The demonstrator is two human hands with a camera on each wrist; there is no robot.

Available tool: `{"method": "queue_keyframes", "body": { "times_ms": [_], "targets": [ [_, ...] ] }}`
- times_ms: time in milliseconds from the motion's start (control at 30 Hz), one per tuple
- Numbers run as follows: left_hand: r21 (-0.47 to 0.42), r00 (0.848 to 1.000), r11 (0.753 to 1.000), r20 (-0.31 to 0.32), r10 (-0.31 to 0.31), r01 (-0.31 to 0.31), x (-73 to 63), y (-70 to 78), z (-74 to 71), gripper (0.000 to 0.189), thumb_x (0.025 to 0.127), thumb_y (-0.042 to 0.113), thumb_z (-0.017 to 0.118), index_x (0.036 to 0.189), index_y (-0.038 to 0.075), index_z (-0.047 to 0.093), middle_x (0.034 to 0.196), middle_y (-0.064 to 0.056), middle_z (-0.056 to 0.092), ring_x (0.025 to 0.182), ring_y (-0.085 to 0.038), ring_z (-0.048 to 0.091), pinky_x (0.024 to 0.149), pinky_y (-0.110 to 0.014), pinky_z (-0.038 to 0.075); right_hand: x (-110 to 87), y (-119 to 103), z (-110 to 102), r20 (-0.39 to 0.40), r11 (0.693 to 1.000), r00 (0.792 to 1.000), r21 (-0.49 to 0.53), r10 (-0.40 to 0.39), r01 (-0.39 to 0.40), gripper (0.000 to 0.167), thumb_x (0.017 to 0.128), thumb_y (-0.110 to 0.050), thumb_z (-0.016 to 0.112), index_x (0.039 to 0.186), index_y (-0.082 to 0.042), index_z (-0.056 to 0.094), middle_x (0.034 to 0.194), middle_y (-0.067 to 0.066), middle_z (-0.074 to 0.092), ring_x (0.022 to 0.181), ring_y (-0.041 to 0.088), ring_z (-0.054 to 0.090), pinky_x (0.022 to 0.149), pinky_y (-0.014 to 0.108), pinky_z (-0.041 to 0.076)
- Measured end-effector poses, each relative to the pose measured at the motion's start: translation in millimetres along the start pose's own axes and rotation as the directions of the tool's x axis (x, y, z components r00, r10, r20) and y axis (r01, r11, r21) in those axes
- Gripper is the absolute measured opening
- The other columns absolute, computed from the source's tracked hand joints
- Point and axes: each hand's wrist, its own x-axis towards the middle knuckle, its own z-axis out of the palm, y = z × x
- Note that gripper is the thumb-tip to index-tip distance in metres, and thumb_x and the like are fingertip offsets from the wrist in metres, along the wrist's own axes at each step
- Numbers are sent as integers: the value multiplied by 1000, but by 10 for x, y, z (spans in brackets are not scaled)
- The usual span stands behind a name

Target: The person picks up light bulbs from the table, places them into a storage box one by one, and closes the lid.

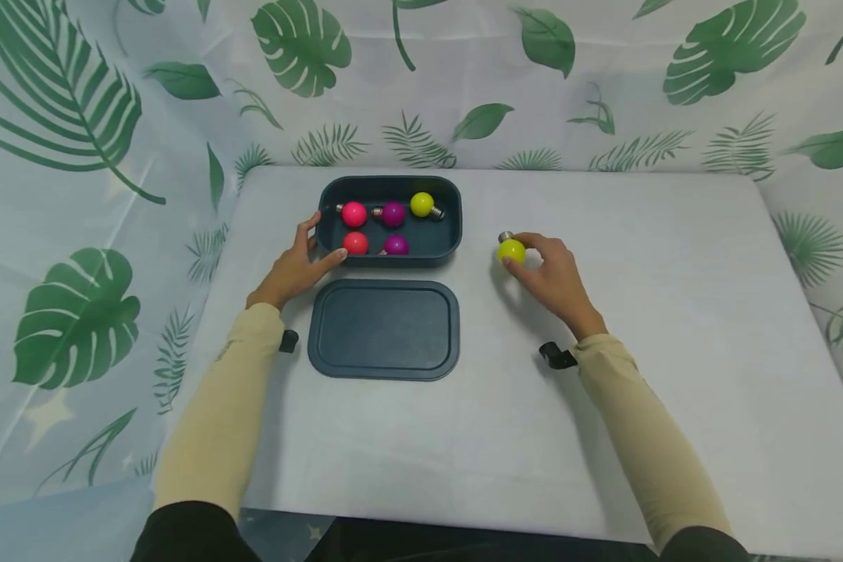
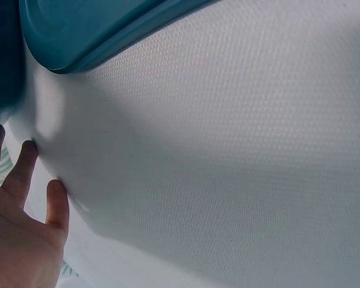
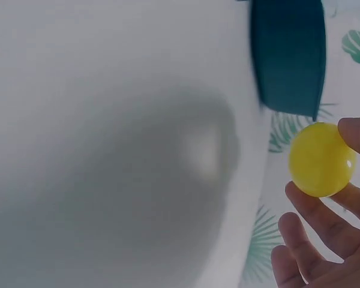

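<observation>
My right hand (image 1: 551,279) pinches a yellow light bulb (image 1: 511,250) between thumb and fingers, its silver screw base pointing away from me. The bulb is above the table, right of a dark blue-grey box (image 1: 407,260). In the right wrist view the yellow bulb (image 3: 320,159) shows as a smooth globe. My left hand (image 1: 295,272) rests on the box's near left corner, thumb at the front rim and fingers spread along the left side. Inside lie two pinkish-red bulbs (image 1: 354,214), two purple bulbs (image 1: 393,215) and a yellow one (image 1: 422,204).
A matching flat lid (image 1: 383,329) lies on the white table (image 1: 506,437) just in front of the box. A leaf-patterned curtain (image 1: 421,86) hangs behind the table and along its sides. Small black wrist mounts (image 1: 556,356) sit at both cuffs.
</observation>
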Motion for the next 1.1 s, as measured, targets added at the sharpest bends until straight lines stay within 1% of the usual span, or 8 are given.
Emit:
{"method": "queue_keyframes", "body": {
  "times_ms": [100,267,433,600,767,900,1100],
  "targets": [
    [6,1000,1000,0,-8,8,6,34,12,102,98,70,62,172,36,0,173,-20,27,158,-45,26,123,-70,20,93,-83,-41,-2,1000,1000,14,-15,15,46,100,-20,74,141,1,66,136,23,66,128,44,54,109,63,39],
    [10,1000,1000,1,-25,25,-14,24,-21,103,99,70,62,172,37,-1,173,-20,26,158,-47,24,123,-70,19,294,-246,-33,11,999,999,7,-40,40,47,101,-23,74,141,0,66,137,21,67,129,42,54,110,62,40],
    [4,1000,1000,-10,-28,28,-9,-8,-27,102,99,70,62,172,38,0,173,-21,26,159,-44,25,122,-71,20,498,-439,-40,48,998,997,-13,-58,58,50,102,-29,73,142,-1,65,139,19,66,131,40,52,111,60,39],
    [-4,1000,1000,-4,-29,29,32,-14,11,102,98,71,63,172,42,-1,174,-20,24,159,-45,24,121,-74,18,653,-588,-49,83,998,995,-29,-60,63,51,103,-31,71,144,-1,64,142,19,64,133,40,50,113,60,37],
    [-2,1000,1000,-2,-22,22,54,-33,24,103,96,75,62,172,42,0,174,-20,26,159,-43,25,122,-71,20,790,-714,3,111,996,990,-28,-87,91,51,104,-32,70,146,-3,63,145,18,64,135,39,48,117,59,33],
    [-8,1000,1000,2,-16,16,48,-31,3,103,96,75,62,171,42,0,174,-19,26,160,-39,26,123,-70,20,901,-809,53,122,992,985,-19,-118,121,52,104,-32,69,147,-3,63,146,17,63,137,39,47,120,58,29],
    [-10,1000,1000,-2,-16,16,32,-26,3,102,97,75,62,171,43,0,174,-18,25,160,-36,26,123,-70,20,1049,-927,152,158,990,979,-34,-131,138,52,105,-32,69,147,-3,63,148,16,62,139,38,47,120,56,32]
  ]
}}
